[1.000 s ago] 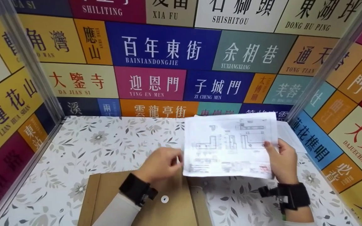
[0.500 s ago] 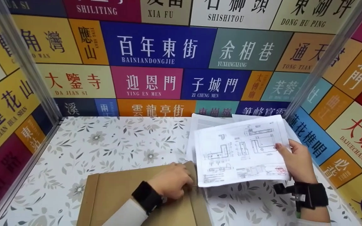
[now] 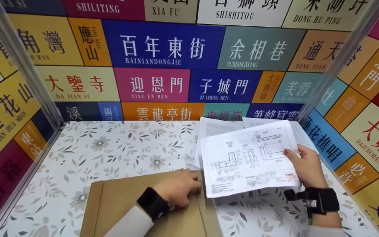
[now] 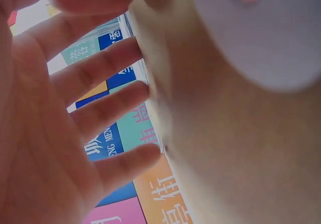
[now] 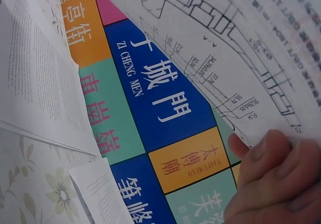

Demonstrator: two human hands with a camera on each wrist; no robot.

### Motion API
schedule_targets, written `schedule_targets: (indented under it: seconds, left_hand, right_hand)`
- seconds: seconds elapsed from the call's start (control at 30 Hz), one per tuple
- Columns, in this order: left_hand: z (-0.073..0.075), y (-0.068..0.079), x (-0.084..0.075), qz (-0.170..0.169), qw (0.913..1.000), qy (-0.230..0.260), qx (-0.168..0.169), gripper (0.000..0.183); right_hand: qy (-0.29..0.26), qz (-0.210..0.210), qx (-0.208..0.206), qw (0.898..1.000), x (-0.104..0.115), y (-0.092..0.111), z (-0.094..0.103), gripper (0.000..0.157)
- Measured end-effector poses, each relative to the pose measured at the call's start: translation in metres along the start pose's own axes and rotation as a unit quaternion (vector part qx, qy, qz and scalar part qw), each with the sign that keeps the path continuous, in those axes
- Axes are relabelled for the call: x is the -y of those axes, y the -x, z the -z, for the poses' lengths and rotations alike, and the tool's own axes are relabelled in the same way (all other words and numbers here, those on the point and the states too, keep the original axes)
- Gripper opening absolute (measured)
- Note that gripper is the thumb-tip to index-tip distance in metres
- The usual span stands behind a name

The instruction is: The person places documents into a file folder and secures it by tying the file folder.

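A brown kraft document envelope (image 3: 120, 197) lies on the table at front centre. My left hand (image 3: 179, 187) rests over its right part, near the top edge. In the left wrist view the fingers (image 4: 105, 68) are spread and fairly straight, fingertips against the brown surface, beside a white round button (image 4: 281, 48). My right hand (image 3: 308, 166) pinches a white sheet with a technical drawing (image 3: 242, 158) by its right edge, thumb on the printed face. This sheet is held tilted above the table, right of the envelope. The right-hand fingers (image 5: 271, 184) show behind the drawing in the right wrist view.
Printed text sheets (image 3: 209, 126) lie at the back right of the flower-patterned table (image 3: 130, 144), partly behind the drawing. Another paper (image 5: 100, 194) sits beside them. Colourful sign-covered panels (image 3: 163, 46) with metal corner posts (image 3: 41, 75) enclose the back and sides.
My left hand has moved from beside the drawing's left edge down to the right onto the envelope. The drawing has shifted slightly right and tilted, uncovering the text sheets behind.
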State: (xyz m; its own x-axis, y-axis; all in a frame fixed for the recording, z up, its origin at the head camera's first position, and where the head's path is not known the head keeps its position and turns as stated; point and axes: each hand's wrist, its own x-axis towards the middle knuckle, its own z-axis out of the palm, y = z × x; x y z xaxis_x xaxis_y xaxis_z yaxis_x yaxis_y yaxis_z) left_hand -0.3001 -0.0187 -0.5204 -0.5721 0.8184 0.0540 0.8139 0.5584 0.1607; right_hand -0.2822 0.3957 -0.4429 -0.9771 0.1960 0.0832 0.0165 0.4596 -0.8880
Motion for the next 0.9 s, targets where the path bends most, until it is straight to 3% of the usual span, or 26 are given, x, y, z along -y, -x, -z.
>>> schedule_targets:
  seconds: [0.33,0.57,0.7,0.83,0.9]
  left_hand:
    - [-0.001,-0.002,0.007,-0.021,0.9993,0.026,-0.016,0.042]
    - [0.003,-0.01,0.014,-0.058,0.9961,-0.019,-0.064,0.021]
    - [0.007,-0.013,0.019,-0.093,0.991,-0.016,-0.095,0.009]
    - [0.008,-0.014,0.022,-0.118,0.9866,0.013,-0.113,0.013]
    - [0.008,-0.014,0.021,-0.116,0.9872,0.023,-0.106,0.017]
  right_hand:
    - [0.027,-0.002,0.016,0.999,-0.001,-0.002,-0.01,0.052]
    - [0.034,-0.007,0.013,0.999,0.002,-0.003,-0.01,0.052]
    - [0.025,-0.01,0.017,0.999,0.002,-0.002,-0.009,0.052]
    - [0.006,-0.011,0.026,1.0,0.002,-0.002,-0.009,0.053]
    - [-0.002,-0.009,0.032,0.999,0.001,-0.002,-0.009,0.054]
